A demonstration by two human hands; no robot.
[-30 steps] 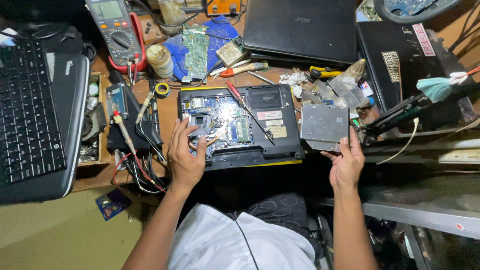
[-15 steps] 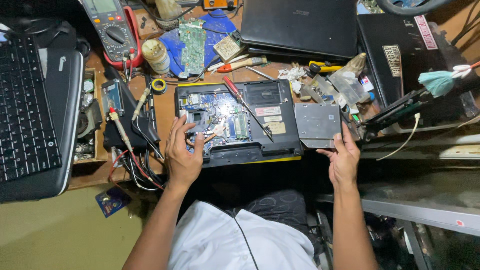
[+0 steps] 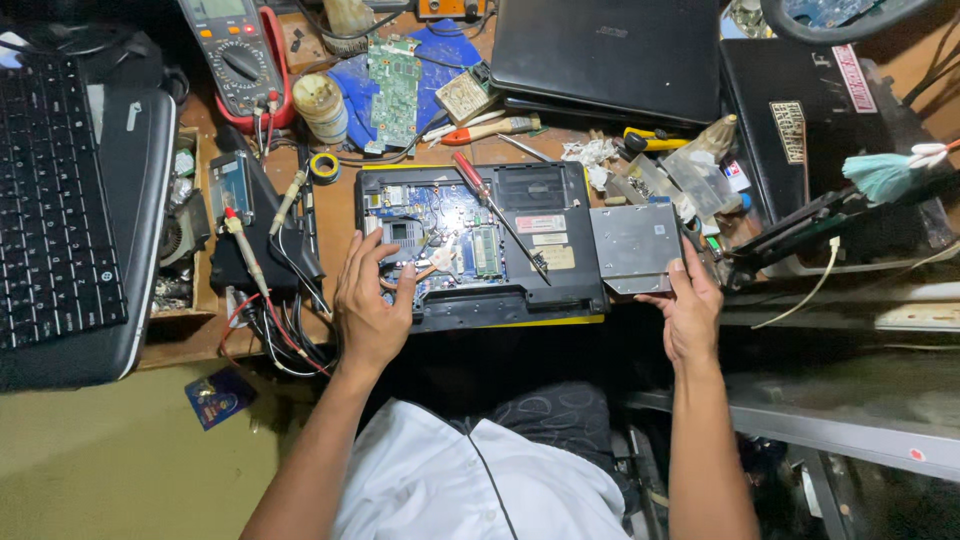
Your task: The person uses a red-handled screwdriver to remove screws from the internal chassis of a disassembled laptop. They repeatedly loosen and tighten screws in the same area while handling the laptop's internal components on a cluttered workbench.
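An opened laptop base [image 3: 560,290] lies bottom-up on the wooden bench, its blue circuit board [image 3: 440,225] exposed. My left hand [image 3: 368,300] grips the base's left front corner, fingers resting on the board near the metal chip cover. My right hand [image 3: 688,305] holds the front edge of a flat grey optical drive [image 3: 632,245], which sits against the base's right side. A red-handled screwdriver [image 3: 495,205] lies diagonally across the base.
A keyboard [image 3: 50,200] fills the left. A multimeter [image 3: 240,60] with probes, a tape roll [image 3: 322,167], a green circuit board [image 3: 393,85] and closed black laptops [image 3: 610,55] crowd the back. Tangled wires [image 3: 280,320] hang at the front left edge.
The view has shifted slightly. My right hand has slid left and up onto the grey drive's front edge, and the drive now sits closer against the laptop base. My left hand stays put.
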